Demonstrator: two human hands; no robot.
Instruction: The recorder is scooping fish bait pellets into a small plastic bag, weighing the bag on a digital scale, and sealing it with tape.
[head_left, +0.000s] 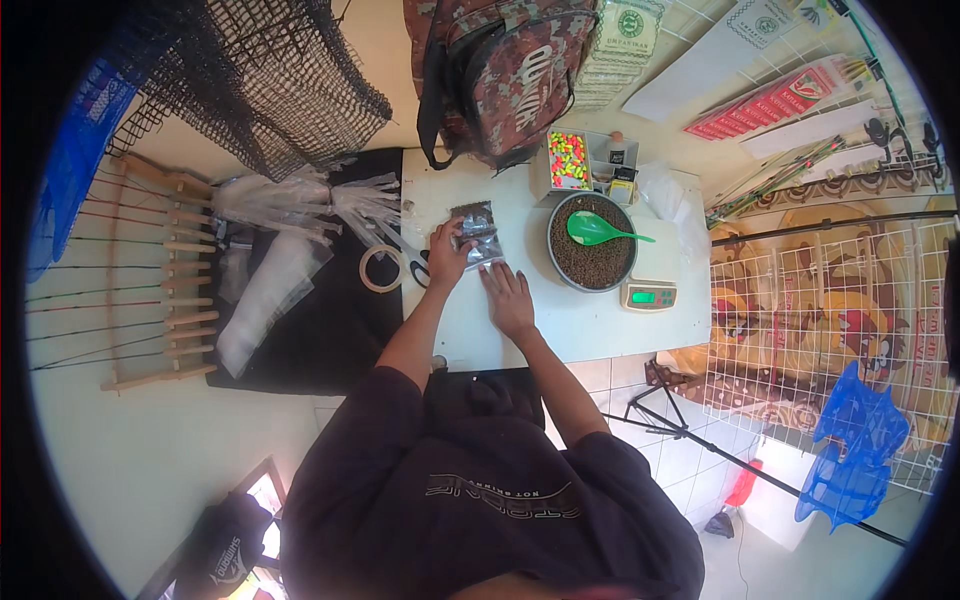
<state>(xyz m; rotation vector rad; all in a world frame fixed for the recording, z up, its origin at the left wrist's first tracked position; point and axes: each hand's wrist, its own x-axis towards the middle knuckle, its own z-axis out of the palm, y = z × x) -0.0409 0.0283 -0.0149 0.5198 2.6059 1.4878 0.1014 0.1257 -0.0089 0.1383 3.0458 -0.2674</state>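
A clear plastic bag (484, 250) lies flat on the white table (570, 335), with dark brown pellets showing at its far end. My left hand (448, 254) is closed on the bag's left side, thumb and fingers bent over the plastic. At the bag's near edge, my right hand (510, 302) rests with its fingers stretched out, the fingertips touching or almost touching the plastic. To the right, a round bowl (592, 275) full of brown pellets sits on a digital scale (650, 294). A green scoop (594, 229) lies on those pellets.
Scissors (419, 272) and a tape roll (382, 268) lie left of my left hand. Plastic bags (270, 300) cover part of a black surface. Behind the bowl stands a divided box (570, 163) of bright beads. A camouflage backpack (510, 80) hangs over the table's far edge.
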